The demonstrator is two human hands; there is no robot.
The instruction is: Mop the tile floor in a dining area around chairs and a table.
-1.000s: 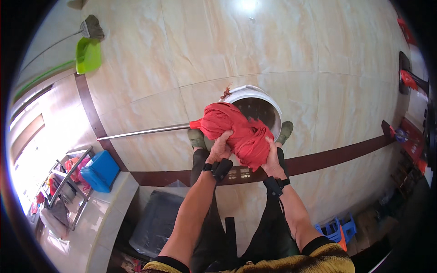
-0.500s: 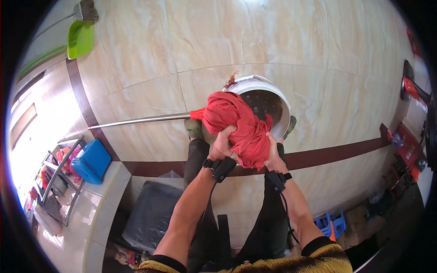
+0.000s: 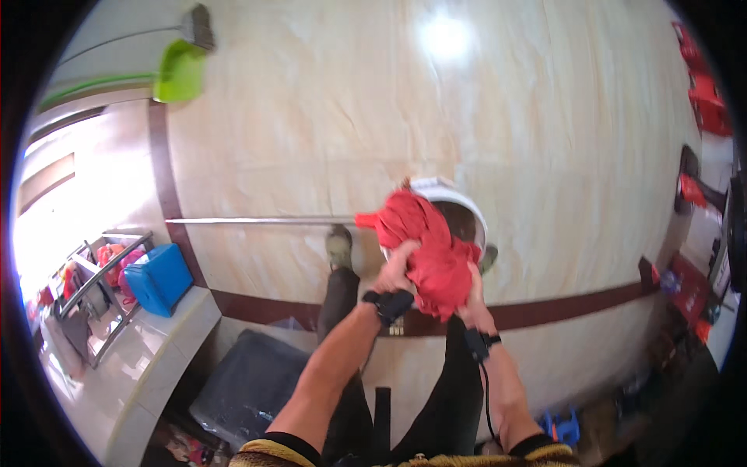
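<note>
A mop with a red cloth head point(image 3: 426, 253) hangs over the near left part of a white bucket point(image 3: 484, 226). Its thin metal handle point(image 3: 268, 221) stretches out to the left, above the floor. My left hand point(image 3: 395, 268) grips the near left side of the bunched cloth. My right hand point(image 3: 474, 302) is closed around its near right side, fingers partly hidden by the cloth. Dark liquid shows inside the bucket, beyond the cloth. The bucket stands between my feet, its near side covered by the mop head.
A green dustpan point(image 3: 179, 74) and a broom point(image 3: 198, 27) are at the far left. On the left ledge stands a blue container point(image 3: 159, 279) beside a metal rack point(image 3: 105, 288). A dark plastic-covered seat point(image 3: 249, 385) is near my left leg. Red items point(image 3: 704, 93) line the right edge.
The view has tilted, so bucket, mop and floor appear lower in the picture. Both hands keep hold of the red cloth, which sits a little differently bunched.
</note>
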